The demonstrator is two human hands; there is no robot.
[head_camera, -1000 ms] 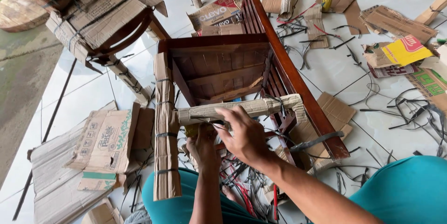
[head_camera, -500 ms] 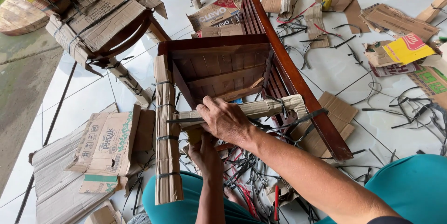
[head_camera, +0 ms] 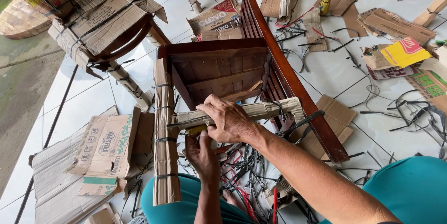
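Note:
A dark wooden chair lies tipped on the white tiled floor, legs toward me. One leg at the left is wrapped in brown cardboard bound with black straps. A second cardboard-wrapped leg runs crosswise in front of me. My right hand presses down on top of that wrapped leg near its left end. My left hand reaches up from below it, fingers closed around a small yellow-green object and a strap end; what the object is I cannot make out.
A pile of black and red plastic straps lies by my knees. Flattened cardboard boxes sit to the left. Another cardboard-wrapped chair stands at upper left. Cardboard scraps and cut straps litter the floor to the right.
My right hand has slid left along the wrapped leg, from near its right end to its left end. My left hand stays under the leg.

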